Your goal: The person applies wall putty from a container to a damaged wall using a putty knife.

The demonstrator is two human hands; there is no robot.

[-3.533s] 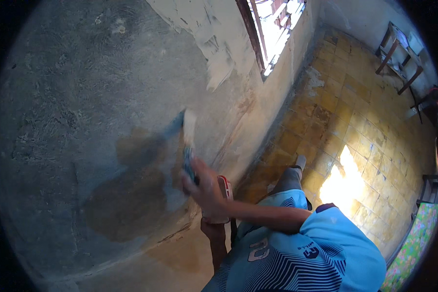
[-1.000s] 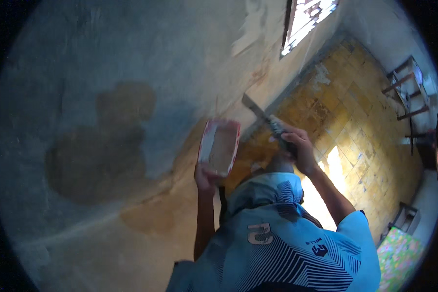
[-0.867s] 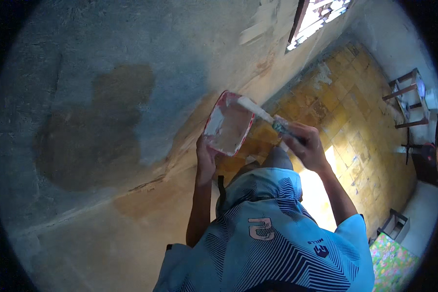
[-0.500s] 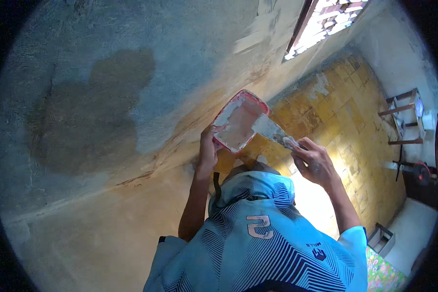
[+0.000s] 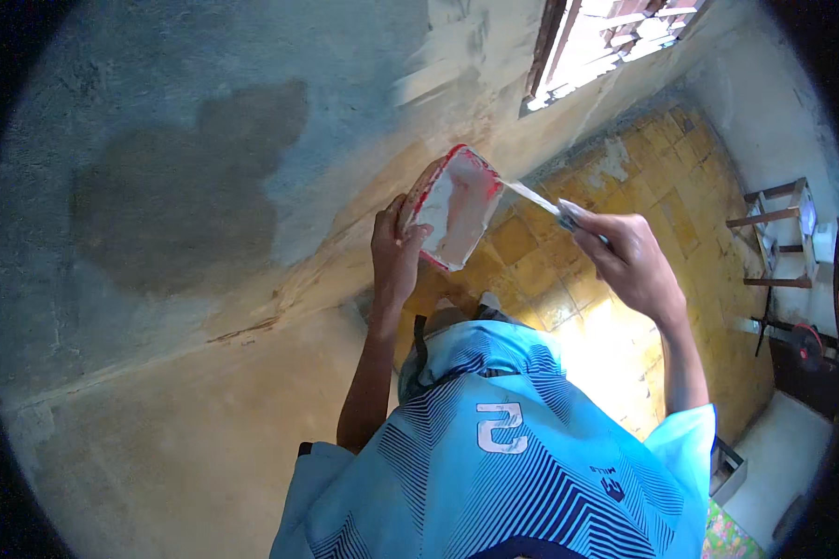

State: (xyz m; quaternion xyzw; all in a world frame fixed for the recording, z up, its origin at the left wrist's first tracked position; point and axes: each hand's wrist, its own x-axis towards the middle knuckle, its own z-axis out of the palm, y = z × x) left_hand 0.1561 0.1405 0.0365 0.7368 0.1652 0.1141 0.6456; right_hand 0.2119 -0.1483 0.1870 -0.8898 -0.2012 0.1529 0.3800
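My left hand (image 5: 396, 247) grips a small tub (image 5: 453, 210) with a red rim and pale paste smeared inside, held tilted at about the middle of the view. My right hand (image 5: 625, 261), to its right, is closed on the handle of a putty knife (image 5: 527, 194). The knife's paste-coated blade meets the tub's upper right rim. Behind them is a rough grey and beige wall (image 5: 186, 158), with white streaks of paste below and left of the window.
A barred window (image 5: 606, 42) is at upper right. Yellowed floor tiles (image 5: 625, 196) bear a bright sunlit patch. Along the far right wall stand a wooden stool-like frame (image 5: 769, 233), a dark object with a red-ringed disc (image 5: 806, 345) and, lower down, a floral cloth (image 5: 727, 531).
The knife has gone from the wall, 3.5 seconds ago, to the tub. In the last half second the tub moved up and leftward, and the blade rose to its rim.
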